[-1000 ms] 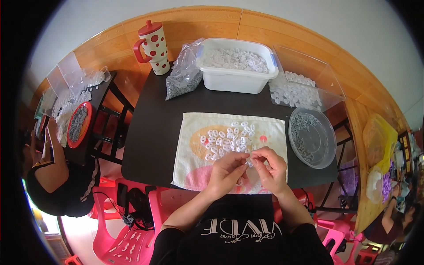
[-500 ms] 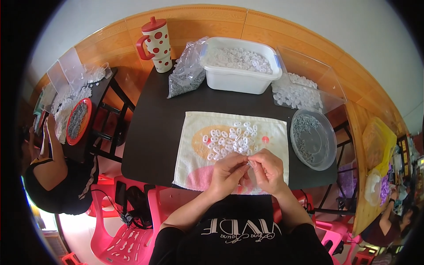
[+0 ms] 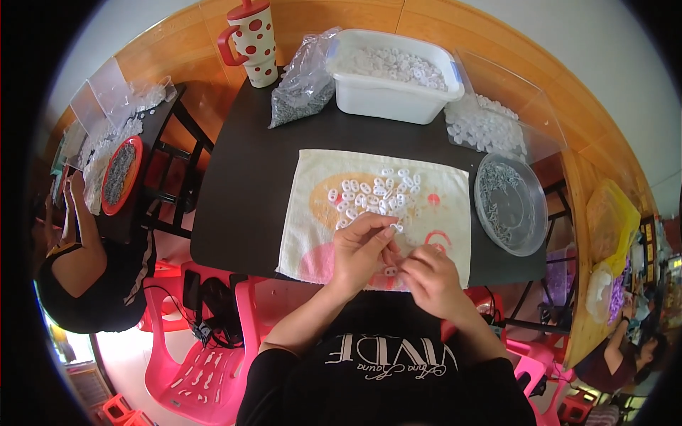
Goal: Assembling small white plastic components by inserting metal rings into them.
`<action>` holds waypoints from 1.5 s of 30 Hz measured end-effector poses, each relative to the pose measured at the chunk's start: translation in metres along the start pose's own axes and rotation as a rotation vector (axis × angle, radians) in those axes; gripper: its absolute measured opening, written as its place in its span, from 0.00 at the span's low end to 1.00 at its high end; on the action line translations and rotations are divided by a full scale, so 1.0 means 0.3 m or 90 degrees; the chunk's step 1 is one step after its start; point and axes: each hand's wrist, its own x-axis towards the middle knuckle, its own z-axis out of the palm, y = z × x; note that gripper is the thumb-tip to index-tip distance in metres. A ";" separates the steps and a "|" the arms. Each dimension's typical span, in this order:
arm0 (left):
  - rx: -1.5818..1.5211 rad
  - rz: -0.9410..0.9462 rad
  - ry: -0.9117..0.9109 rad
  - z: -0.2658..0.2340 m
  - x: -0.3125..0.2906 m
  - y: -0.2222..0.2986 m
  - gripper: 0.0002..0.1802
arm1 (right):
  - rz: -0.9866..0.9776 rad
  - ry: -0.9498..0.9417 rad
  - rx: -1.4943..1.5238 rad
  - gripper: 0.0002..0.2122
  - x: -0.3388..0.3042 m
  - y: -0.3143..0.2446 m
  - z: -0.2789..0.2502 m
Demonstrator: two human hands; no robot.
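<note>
One small white plastic piece (image 3: pixel 397 228) is pinched between the thumb and forefinger of your left hand (image 3: pixel 359 250), while the fingers of your right hand (image 3: pixel 435 282) curl together and I cannot tell whether they grip anything. That piece lies far and left of your right fingers, your left hand the nearer, its long axis too small to read. Just beyond it, the loose two-holed white ovals (image 3: pixel 366 189) spread across the printed towel (image 3: pixel 451 184) on the dark counter (image 3: pixel 238 184).
</note>
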 end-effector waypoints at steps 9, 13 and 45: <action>0.019 -0.004 0.029 0.002 -0.012 -0.016 0.08 | -0.011 -0.055 -0.040 0.10 -0.032 0.013 0.048; 0.053 -0.041 0.004 0.010 -0.019 0.014 0.09 | 0.196 0.113 0.195 0.08 -0.024 0.058 -0.021; 0.066 -0.048 -0.147 0.017 -0.029 0.022 0.23 | 0.187 0.132 0.403 0.05 0.054 0.094 -0.010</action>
